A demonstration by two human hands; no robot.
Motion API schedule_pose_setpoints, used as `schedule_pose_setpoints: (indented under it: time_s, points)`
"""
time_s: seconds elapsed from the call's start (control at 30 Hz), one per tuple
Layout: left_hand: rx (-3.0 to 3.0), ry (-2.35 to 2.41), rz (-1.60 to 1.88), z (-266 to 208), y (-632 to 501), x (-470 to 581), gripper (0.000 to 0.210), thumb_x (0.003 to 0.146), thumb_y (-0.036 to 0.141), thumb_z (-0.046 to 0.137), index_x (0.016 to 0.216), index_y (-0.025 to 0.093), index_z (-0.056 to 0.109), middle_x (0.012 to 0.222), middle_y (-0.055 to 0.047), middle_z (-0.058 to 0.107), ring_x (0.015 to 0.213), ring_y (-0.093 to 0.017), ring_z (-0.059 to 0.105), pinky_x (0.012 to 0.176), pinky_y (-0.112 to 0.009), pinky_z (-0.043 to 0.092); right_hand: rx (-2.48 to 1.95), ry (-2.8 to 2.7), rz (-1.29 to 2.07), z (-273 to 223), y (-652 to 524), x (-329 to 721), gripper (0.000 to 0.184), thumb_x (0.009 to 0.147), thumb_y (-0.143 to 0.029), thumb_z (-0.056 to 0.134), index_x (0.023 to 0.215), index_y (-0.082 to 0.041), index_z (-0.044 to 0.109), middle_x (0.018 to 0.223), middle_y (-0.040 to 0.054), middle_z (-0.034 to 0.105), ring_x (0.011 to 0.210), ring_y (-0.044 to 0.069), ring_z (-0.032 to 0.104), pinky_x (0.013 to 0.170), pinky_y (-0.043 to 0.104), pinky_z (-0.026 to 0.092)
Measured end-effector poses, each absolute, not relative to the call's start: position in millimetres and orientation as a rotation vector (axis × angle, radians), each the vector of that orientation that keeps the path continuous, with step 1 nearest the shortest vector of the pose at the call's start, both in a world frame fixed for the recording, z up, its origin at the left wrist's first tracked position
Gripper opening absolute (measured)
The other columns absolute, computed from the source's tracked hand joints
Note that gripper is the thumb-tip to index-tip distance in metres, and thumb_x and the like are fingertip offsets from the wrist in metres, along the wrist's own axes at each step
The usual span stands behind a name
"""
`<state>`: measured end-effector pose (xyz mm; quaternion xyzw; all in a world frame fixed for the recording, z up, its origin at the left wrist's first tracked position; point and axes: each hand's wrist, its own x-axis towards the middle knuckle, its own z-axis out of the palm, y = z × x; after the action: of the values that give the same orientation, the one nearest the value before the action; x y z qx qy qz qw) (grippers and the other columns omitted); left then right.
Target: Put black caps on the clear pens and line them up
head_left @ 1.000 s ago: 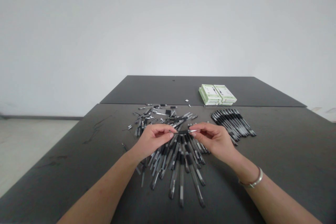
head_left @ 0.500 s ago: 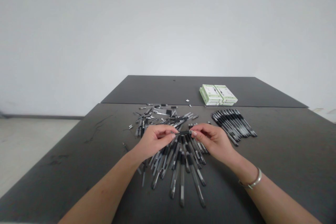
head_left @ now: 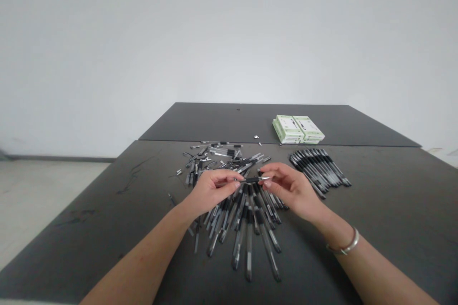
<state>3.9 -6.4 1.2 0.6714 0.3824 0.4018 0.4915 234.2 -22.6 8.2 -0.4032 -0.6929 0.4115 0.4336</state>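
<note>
A black-gripped gel pen (head_left: 252,179) lies level above the pile, its silver tip pointing right. My left hand (head_left: 214,190) is closed on the barrel, pinched between thumb and fingers. My right hand (head_left: 291,191) is at the tip end, its thumb and fingertips parted around the silver tip; whether the thumb touches it I cannot tell. Under both hands several clear-barrelled pens (head_left: 248,248) fan out over the dark table (head_left: 118,233), the upper ends partly hidden by my hands.
To the right lies a neat row of capped pens (head_left: 320,169). Stacked white-and-green boxes (head_left: 298,129) stand farther back. Loose pen parts and caps (head_left: 200,157) are scattered behind my left hand, with a few small pieces (head_left: 256,137) near the table seam.
My right thumb and fingers have parted at the pen's end, and the silver tip now shows between them. My left hand keeps its hold almost unmoved.
</note>
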Motion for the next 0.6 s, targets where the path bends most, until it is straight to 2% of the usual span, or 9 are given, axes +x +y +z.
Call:
schedule_pose_setpoints:
  time_s: [0.17, 0.6]
  points:
    - [1.63, 0.946, 0.973, 0.5, -5.8, 3.8, 0.021, 0.076, 0.025, 0.066, 0.091, 0.012, 0.072, 0.066, -0.002, 0.064, 0.056, -0.01, 0.056, 0.056, -0.021, 0.044, -1.086, -1.741, 0.877, 2.1, -19.8, 231.9, 0.017, 0.083, -0.032, 0.065, 0.091, -0.018, 0.065, 0.079, 0.005, 0.072, 0.07, 0.016, 0.066, 0.065, 0.027, 0.051]
    - [1.729, 0.955, 0.979, 3.2, -6.9, 5.0, 0.019, 0.079, 0.021, 0.062, 0.091, 0.011, 0.073, 0.081, -0.008, 0.073, 0.07, -0.015, 0.066, 0.067, -0.024, 0.051, -1.158, -1.968, 0.698, 4.9, -20.2, 234.4, 0.018, 0.092, -0.031, 0.051, 0.087, -0.019, 0.063, 0.073, 0.0011, 0.068, 0.066, 0.013, 0.062, 0.063, 0.024, 0.044]
